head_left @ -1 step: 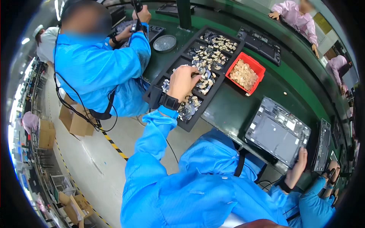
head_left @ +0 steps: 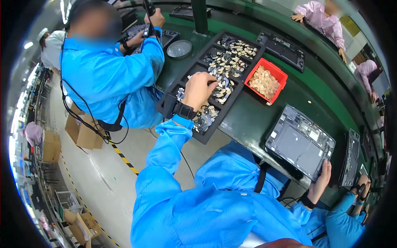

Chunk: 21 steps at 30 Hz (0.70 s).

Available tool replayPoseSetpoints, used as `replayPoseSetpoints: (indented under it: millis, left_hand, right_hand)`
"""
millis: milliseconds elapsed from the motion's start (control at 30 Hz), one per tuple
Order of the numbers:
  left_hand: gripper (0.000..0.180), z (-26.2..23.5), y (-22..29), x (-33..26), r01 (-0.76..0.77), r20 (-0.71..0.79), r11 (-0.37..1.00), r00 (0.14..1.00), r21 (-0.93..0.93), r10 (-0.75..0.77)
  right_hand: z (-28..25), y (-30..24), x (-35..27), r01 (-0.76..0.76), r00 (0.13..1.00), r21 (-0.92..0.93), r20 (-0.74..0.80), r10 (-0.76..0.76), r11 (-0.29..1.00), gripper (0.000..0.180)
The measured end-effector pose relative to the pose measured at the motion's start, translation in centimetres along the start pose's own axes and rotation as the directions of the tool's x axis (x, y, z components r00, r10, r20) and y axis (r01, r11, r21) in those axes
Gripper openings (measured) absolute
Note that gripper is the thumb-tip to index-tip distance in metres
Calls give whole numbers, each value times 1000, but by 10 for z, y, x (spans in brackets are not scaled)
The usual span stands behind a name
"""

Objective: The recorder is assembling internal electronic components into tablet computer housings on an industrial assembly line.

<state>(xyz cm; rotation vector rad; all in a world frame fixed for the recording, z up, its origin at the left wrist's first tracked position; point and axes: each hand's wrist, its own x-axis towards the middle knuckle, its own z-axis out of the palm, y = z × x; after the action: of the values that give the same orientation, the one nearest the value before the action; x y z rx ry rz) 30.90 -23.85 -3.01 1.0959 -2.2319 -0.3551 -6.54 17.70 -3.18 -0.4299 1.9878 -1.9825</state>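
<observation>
My left hand (head_left: 198, 90) reaches over a black compartment tray (head_left: 226, 108), thumb and forefinger brought together above one of its compartments. Whatever they pinch is too small to make out. Around the fingertips lie dark and cream-coloured small parts (head_left: 225, 89), heaped in several compartments. My right hand (head_left: 320, 182) grips the near right corner of an opened, tablet-like device housing (head_left: 295, 142), its fingers along the edge. The housing lies tilted at the bench's front edge. A circuit board and large flat grey panels show inside it.
Right of the tray stands a red bin (head_left: 282, 84) of thin tan pieces. More opened housings lie at the back (head_left: 285, 50) and right (head_left: 350, 157). A round metal dish (head_left: 179, 48) sits beyond the tray. A co-worker in blue (head_left: 107, 74) works at left, another person's hands (head_left: 362, 188) at lower right.
The housing and my right hand have shifted very slightly to the left. My left hand stays in place over the tray.
</observation>
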Motion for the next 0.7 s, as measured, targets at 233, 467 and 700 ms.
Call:
replayPoseSetpoints:
  millis: [233, 467, 700]
  left_hand:
    - [15, -20, 18, 0, -27, -128, 999, 991, 28, 30]
    - [11, -26, 135, -3, -268, -274, 955, 935, -125, 226]
    - [23, 64, 241, -42, -548, -153, 730, 829, -408, 537]
  right_hand:
    - [-9, 27, 21, 86, 996, -43, -12, -86, 995, 28]
    - [55, -52, -3, 320, 921, -194, 294, -257, 927, 30]
    - [140, -50, -21, -19, 862, 130, 505, -50, 991, 31]
